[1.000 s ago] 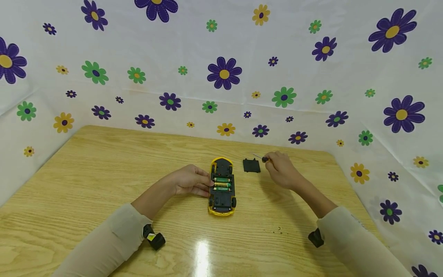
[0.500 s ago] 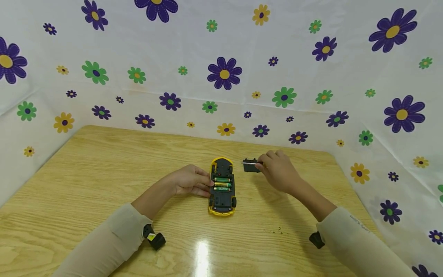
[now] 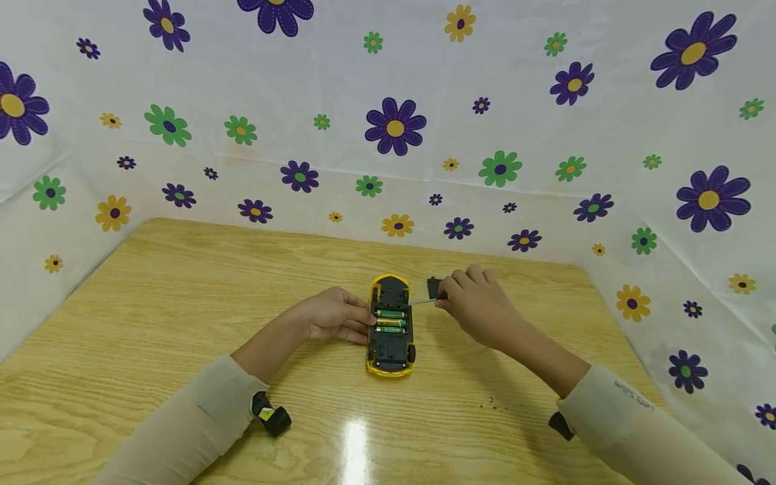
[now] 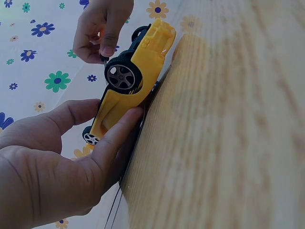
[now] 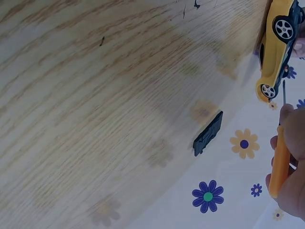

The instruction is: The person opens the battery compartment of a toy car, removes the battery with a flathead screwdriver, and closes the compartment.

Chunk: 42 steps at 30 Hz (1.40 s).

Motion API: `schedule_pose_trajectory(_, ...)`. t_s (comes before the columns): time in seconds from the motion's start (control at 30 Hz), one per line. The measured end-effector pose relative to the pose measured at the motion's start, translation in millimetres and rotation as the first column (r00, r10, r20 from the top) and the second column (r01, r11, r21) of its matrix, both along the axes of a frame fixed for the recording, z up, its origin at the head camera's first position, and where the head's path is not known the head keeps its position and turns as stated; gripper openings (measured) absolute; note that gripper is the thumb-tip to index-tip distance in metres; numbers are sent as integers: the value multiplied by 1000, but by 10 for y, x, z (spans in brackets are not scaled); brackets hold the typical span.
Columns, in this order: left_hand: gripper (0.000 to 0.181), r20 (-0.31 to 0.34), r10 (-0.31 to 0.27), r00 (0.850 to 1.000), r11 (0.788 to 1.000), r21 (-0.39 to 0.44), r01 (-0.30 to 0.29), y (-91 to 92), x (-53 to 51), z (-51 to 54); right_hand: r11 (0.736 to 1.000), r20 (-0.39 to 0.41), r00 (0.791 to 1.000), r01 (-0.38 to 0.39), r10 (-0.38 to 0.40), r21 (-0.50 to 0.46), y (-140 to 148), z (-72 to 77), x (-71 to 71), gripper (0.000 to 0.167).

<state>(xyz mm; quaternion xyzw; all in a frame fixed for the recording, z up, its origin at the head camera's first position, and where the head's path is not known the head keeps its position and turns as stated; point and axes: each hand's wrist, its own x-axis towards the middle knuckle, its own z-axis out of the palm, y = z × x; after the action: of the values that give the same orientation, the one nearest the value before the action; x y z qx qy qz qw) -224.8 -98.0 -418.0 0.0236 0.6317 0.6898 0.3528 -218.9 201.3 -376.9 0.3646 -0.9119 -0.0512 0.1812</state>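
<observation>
Upside down on the table lies a yellow toy car [image 3: 390, 351], its black underside up. Several green-and-gold batteries [image 3: 391, 322] sit in its uncovered compartment. My left hand [image 3: 333, 315] holds the car from the left side, thumb on the upturned edge and fingers along the body. My right hand [image 3: 479, 304] grips a screwdriver [image 5: 281, 160] by its orange handle. The screwdriver's thin shaft points left at the car's right edge; whether the tip touches, I cannot tell. A black battery cover [image 5: 208, 133] lies beyond, partly hidden by my right hand in the head view.
Small dark bits, perhaps screws [image 3: 492, 403], are scattered on the wooden table [image 3: 242, 269] nearer to me on the right. A white cloth [image 3: 327, 81] printed with flowers surrounds the table's back and sides.
My right hand has moved left and slightly nearer with the screwdriver, its shaft passing from beside and over the battery cover to the car's edge. My left hand and the car stay put.
</observation>
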Motion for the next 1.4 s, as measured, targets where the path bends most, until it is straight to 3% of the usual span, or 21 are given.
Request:
schedule_pose_trajectory(0.17,37,2,0,1000,1000,-1,0,2,0,5,998,-60,996,-57,59,30,-10,-6,11,22)
schedule_pose_trajectory(0.47,37,-1,-3,1000,1000,6,3,-5,-7,-17,991,-74,991,-104,110,90,-56,43,24,25)
schedule_pose_trajectory(0.73,35,-7,-7,1000,1000,1,7,-4,-9,-21,971,-153,966,-187,210,151,-128,150,-7,31)
schedule_pose_trajectory(0.93,36,-7,-4,1000,1000,2,4,-8,-13,-34,956,-177,962,-163,208,242,-216,250,6,30)
schedule_pose_trajectory(1.4,39,-2,-6,1000,1000,14,6,0,-39,-52,909,-151,973,-102,177,405,-513,445,20,26)
